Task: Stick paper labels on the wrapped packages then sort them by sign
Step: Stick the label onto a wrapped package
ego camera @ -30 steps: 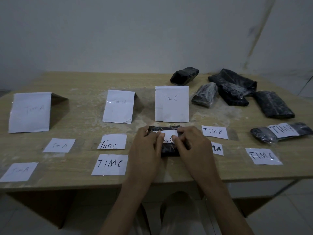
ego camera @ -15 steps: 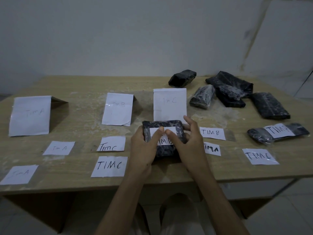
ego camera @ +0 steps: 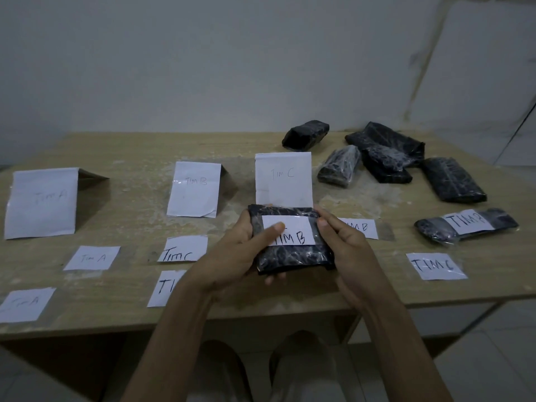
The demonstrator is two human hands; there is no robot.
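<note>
We have the wrapped package [ego camera: 293,253] lifted off the table [ego camera: 121,152], held just in front of the standing TIM C sign [ego camera: 283,179]. Its TIM B label [ego camera: 290,235] sits across the upper face. Our left hand [ego camera: 232,256] grasps the package's left edge, thumb pressing on the label's left end; our right hand [ego camera: 348,250] grasps the right edge, thumb at the label's right end.

To finish this step well, we judge we should rub both thumbs outward along the label so its tape lies flat on the crinkled wrap, then check the corners before letting go. The package should then go to the TIM B sign [ego camera: 195,188], at about ten o'clock from our hands, not the C sign directly behind.

At three o'clock lies another labelled package [ego camera: 467,226]; at one o'clock the unlabelled packages [ego camera: 385,161] wait in a cluster. Loose labels [ego camera: 436,266] lie flat along the near table, and the TIM A sign [ego camera: 42,203] stands at nine o'clock.
</note>
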